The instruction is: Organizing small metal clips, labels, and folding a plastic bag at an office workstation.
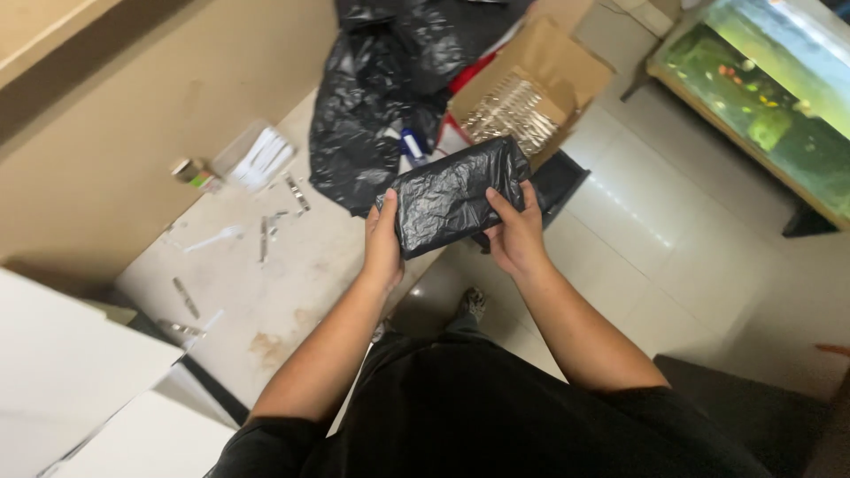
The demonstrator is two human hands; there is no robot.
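A: Hands first. Quick.

B: Left hand (382, 241) clamps the left edge of a folded black plastic bag (453, 195), thumb on top. Right hand (516, 232) grips the right edge the same way, thumb across the top, fingers under. Bag held flat between them, in the air in front of the person's chest, crinkled and glossy.

A: What's right around it?

B: Just behind the bag, a heap of loose black plastic (376, 97) on the worktable (266, 292). Beside that, an open cardboard box (540, 80) with clear shiny items packed inside, can't tell what they are.

A: Further out?

B: Table's left part has small metal pieces (297, 193) scattered about, a clear packet (255, 156), and a small box (193, 170) by the wall. White boards (71, 372) at lower left. Tiled floor (673, 221) on the right, a fish tank (779, 97) with green water at top right. Person's foot (474, 304) visible below the hands.
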